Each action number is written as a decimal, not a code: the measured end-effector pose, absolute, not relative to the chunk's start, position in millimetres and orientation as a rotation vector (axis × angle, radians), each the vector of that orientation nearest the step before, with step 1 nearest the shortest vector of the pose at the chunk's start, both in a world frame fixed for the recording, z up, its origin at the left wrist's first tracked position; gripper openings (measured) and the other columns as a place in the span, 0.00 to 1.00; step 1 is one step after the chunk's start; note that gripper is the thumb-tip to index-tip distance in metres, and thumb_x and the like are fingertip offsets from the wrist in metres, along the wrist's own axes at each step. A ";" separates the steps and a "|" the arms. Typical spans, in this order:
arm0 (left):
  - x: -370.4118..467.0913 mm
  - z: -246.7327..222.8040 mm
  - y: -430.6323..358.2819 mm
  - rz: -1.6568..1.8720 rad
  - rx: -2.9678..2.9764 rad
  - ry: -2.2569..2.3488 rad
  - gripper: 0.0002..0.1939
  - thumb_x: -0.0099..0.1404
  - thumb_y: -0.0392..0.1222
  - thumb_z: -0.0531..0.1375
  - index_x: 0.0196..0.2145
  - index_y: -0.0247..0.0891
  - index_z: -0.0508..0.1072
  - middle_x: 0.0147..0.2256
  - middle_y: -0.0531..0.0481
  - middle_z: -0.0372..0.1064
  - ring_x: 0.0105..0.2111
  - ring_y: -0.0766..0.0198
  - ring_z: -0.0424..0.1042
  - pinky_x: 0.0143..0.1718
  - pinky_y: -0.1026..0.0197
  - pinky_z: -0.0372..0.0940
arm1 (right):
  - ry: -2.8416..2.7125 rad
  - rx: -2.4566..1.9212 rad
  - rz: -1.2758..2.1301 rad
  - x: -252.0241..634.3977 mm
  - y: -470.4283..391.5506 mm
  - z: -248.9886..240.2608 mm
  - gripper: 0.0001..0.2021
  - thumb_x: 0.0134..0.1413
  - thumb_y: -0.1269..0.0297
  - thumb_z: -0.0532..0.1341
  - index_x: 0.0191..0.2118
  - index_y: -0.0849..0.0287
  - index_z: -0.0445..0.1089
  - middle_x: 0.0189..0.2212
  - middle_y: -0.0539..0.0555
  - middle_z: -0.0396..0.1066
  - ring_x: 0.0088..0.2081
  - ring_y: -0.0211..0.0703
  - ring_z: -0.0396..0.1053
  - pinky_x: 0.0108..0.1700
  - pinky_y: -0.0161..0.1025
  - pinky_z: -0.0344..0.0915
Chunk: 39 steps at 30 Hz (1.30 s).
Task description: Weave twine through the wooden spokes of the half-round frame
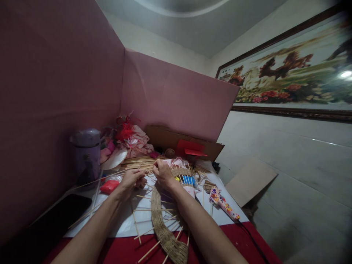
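Observation:
A curved band of woven brown twine [157,212], with thin wooden sticks [150,253] poking out across both its edges, lies below my hands and bends toward the table's front. My right hand [162,173] is closed in a pinch at the band's upper end, its wrist over the woven work. Just left of it, my left hand [134,179] is also closed, fingertips pressed together. The two hands nearly meet. Whatever lies between the fingertips is too small to make out. Under my right forearm, part of the band is hidden.
A floral glue gun [224,203] with a black cord lies at right. Further left are a red packet [110,186], a purple lidded cup [87,156] and a dark phone-like slab [63,212]. Behind lie loose sticks [137,162], red card [189,147] and cardboard [162,135] against pink panels.

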State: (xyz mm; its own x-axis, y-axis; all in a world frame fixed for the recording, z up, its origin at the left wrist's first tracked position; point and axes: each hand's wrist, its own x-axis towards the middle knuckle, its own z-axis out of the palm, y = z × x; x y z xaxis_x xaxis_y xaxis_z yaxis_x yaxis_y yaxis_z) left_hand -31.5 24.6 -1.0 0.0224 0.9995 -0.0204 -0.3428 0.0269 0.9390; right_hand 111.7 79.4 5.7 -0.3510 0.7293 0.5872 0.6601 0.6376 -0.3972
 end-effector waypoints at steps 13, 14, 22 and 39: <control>-38.3 5.2 23.2 1.270 0.812 0.748 0.11 0.50 0.25 0.52 0.33 0.32 0.65 0.27 0.41 0.73 0.26 0.61 0.74 0.30 0.61 0.69 | -2.116 -1.006 0.490 107.1 74.1 11.1 0.05 0.45 0.75 0.55 0.23 0.61 0.65 0.19 0.45 0.62 0.23 0.32 0.58 0.26 0.28 0.54; -38.0 5.0 23.4 1.273 0.815 0.745 0.12 0.50 0.25 0.52 0.34 0.33 0.64 0.28 0.41 0.73 0.27 0.60 0.75 0.31 0.60 0.69 | -2.100 -1.021 0.483 106.8 74.5 10.7 0.05 0.45 0.75 0.55 0.23 0.61 0.65 0.19 0.45 0.62 0.23 0.32 0.59 0.26 0.29 0.54; -41.8 0.5 23.5 1.291 0.866 0.879 0.21 0.49 0.29 0.61 0.41 0.37 0.62 0.30 0.43 0.74 0.26 0.57 0.75 0.26 0.59 0.69 | -1.975 -1.138 0.375 103.3 72.9 9.9 0.07 0.46 0.76 0.54 0.24 0.61 0.66 0.21 0.48 0.65 0.26 0.35 0.61 0.29 0.31 0.55; -40.0 17.0 14.5 1.373 0.917 0.857 0.10 0.49 0.34 0.60 0.33 0.31 0.68 0.16 0.55 0.62 0.12 0.73 0.57 0.14 0.69 0.52 | -1.852 -1.205 0.357 100.1 79.3 5.5 0.06 0.45 0.75 0.54 0.22 0.60 0.65 0.22 0.49 0.66 0.27 0.36 0.62 0.31 0.32 0.57</control>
State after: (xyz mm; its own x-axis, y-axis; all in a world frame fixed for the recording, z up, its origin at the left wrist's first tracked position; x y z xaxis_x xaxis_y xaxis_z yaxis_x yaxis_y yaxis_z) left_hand -40.0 14.5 17.0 0.0270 0.9993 0.0265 -0.4157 -0.0129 0.9094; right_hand 100.1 79.3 5.5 -0.1498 0.8464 0.5111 0.5960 0.4897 -0.6364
